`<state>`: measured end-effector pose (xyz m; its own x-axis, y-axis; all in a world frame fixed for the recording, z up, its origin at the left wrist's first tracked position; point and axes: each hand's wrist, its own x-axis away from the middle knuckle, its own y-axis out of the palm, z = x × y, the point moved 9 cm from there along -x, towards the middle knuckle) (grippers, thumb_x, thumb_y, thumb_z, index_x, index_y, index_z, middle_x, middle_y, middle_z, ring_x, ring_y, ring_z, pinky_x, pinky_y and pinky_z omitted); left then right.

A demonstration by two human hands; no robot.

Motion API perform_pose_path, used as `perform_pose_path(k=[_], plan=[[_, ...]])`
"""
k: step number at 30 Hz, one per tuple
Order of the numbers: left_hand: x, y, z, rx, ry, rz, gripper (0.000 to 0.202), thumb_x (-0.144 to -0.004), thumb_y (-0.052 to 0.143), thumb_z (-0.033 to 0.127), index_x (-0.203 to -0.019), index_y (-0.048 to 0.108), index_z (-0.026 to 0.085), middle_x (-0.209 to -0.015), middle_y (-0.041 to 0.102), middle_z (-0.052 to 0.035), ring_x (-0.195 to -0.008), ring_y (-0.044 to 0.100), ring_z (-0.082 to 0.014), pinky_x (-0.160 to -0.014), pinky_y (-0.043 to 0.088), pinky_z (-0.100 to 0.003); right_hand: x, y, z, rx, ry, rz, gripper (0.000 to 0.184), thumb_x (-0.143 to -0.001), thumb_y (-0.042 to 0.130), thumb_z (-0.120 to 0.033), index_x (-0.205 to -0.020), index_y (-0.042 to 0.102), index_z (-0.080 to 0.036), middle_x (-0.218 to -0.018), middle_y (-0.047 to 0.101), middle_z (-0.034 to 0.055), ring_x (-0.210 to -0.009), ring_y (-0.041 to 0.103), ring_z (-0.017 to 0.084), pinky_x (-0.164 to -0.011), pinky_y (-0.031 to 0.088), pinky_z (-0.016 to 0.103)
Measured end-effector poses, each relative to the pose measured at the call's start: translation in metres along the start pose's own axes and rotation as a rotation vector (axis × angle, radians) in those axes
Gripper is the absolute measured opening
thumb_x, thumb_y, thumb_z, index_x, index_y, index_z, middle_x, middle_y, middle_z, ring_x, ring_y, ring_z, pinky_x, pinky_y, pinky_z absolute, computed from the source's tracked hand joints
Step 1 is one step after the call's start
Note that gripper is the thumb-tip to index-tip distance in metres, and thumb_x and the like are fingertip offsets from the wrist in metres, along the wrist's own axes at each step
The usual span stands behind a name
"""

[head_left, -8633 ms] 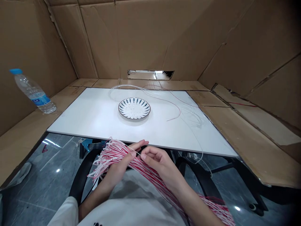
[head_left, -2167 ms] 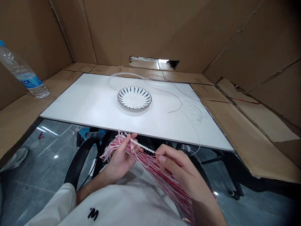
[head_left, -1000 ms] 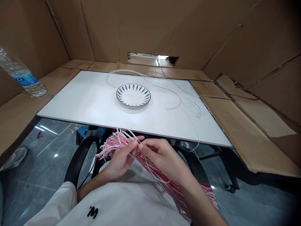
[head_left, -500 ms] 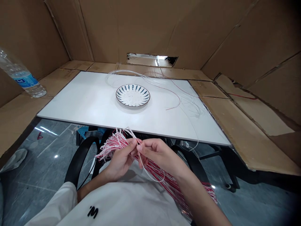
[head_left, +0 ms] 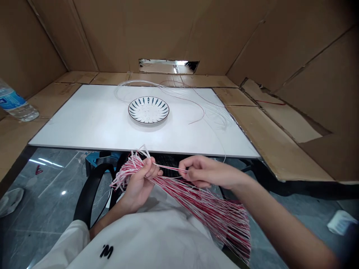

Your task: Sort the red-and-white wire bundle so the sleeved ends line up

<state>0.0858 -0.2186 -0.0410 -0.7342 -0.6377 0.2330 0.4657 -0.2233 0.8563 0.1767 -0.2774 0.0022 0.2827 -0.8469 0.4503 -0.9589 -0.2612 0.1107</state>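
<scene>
A thick bundle of thin red and white wires (head_left: 202, 207) lies slantwise across my lap, its white-tipped ends fanned out on the left. My left hand (head_left: 141, 183) is closed around the bundle near those ends, thumb on top. To its right, my right hand (head_left: 206, 172) pinches a few red and white strands and holds them taut, slightly above the rest of the bundle. The exact number of strands between the fingers is too fine to tell. The far end of the bundle spreads out beneath my right forearm.
On the white table (head_left: 84, 123) stands a patterned plate (head_left: 148, 110) with small white bits in it. Loose clear and red wires (head_left: 202, 108) curl at the table's right. Cardboard walls (head_left: 157, 30) surround it. A water bottle (head_left: 17, 104) stands at left, and a chair armrest (head_left: 88, 190) is beside me.
My right hand has moved away to the right from my left hand, drawing strands out straight between them. More of the bundle shows now. The camera view has shifted slightly right.
</scene>
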Motion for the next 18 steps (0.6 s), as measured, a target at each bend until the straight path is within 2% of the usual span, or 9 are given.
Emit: perform_pose_path(k=[3, 5, 8, 10, 12, 15, 18], plan=[[-0.001, -0.001, 0.0, 0.03, 0.0, 0.004, 0.011, -0.087, 0.058, 0.019, -0.078, 0.058, 0.013, -0.05, 0.027, 0.0088, -0.046, 0.026, -0.0044, -0.06, 0.04, -0.018, 0.025, -0.033, 0.001, 0.083, 0.031, 0.075, 0.011, -0.075, 0.052, -0.023, -0.069, 0.055, -0.015, -0.05, 0.036, -0.0069, -0.039, 0.022, 0.003, -0.036, 0.014, 0.015], [-0.001, -0.001, 0.001, 0.031, 0.003, 0.009, 0.011, -0.087, 0.059, 0.019, -0.077, 0.058, 0.014, -0.05, 0.028, 0.0088, -0.046, 0.027, -0.0045, -0.06, 0.04, -0.018, 0.039, -0.043, -0.004, 0.142, 0.011, 0.091, 0.012, -0.074, 0.055, -0.022, -0.066, 0.058, -0.014, -0.053, 0.041, -0.0045, -0.043, 0.025, 0.004, -0.038, 0.018, 0.016], [0.0, 0.003, 0.001, 0.036, 0.006, -0.001, 0.013, -0.087, 0.058, 0.018, -0.075, 0.057, 0.014, -0.049, 0.028, 0.0087, -0.045, 0.028, -0.0044, -0.06, 0.041, -0.019, 0.051, -0.041, -0.016, 0.208, -0.03, 0.062, 0.012, -0.068, 0.062, -0.017, -0.058, 0.057, -0.015, -0.062, 0.049, -0.0009, -0.053, 0.039, 0.008, -0.045, 0.034, 0.018], [0.001, 0.006, 0.003, 0.05, 0.006, -0.013, 0.016, -0.089, 0.054, 0.017, -0.073, 0.056, 0.014, -0.05, 0.027, 0.0084, -0.045, 0.028, -0.0045, -0.06, 0.042, -0.019, 0.054, -0.034, -0.019, 0.205, -0.046, 0.03, 0.019, -0.066, 0.066, -0.015, -0.053, 0.053, -0.016, -0.071, 0.055, 0.0016, -0.06, 0.046, 0.01, -0.052, 0.041, 0.02], [0.002, 0.008, 0.006, 0.065, 0.011, -0.017, 0.02, -0.091, 0.049, 0.017, -0.073, 0.055, 0.013, -0.05, 0.026, 0.0083, -0.045, 0.028, -0.0046, -0.059, 0.042, -0.019, 0.057, -0.026, -0.015, 0.172, -0.01, -0.037, 0.024, -0.068, 0.068, -0.016, -0.051, 0.051, -0.015, -0.07, 0.057, 0.0018, -0.059, 0.048, 0.01, -0.051, 0.041, 0.02], [0.005, 0.01, 0.017, 0.061, 0.042, -0.023, 0.023, -0.092, 0.045, 0.015, -0.071, 0.055, 0.013, -0.051, 0.022, 0.0085, -0.044, 0.025, -0.0047, -0.056, 0.042, -0.018, 0.074, -0.023, 0.001, 0.155, 0.133, -0.125, 0.022, -0.073, 0.068, -0.018, -0.057, 0.054, -0.014, -0.052, 0.052, -0.0032, -0.044, 0.043, 0.007, -0.043, 0.033, 0.017], [0.01, 0.016, 0.03, 0.041, 0.091, -0.045, 0.021, -0.09, 0.047, 0.013, -0.071, 0.056, 0.013, -0.051, 0.017, 0.0088, -0.043, 0.023, -0.0049, -0.054, 0.042, -0.018, 0.105, -0.045, 0.009, 0.195, 0.25, -0.027, 0.017, -0.072, 0.07, -0.014, -0.059, 0.058, -0.011, -0.045, 0.052, -0.0056, -0.037, 0.04, 0.004, -0.039, 0.027, 0.014]])
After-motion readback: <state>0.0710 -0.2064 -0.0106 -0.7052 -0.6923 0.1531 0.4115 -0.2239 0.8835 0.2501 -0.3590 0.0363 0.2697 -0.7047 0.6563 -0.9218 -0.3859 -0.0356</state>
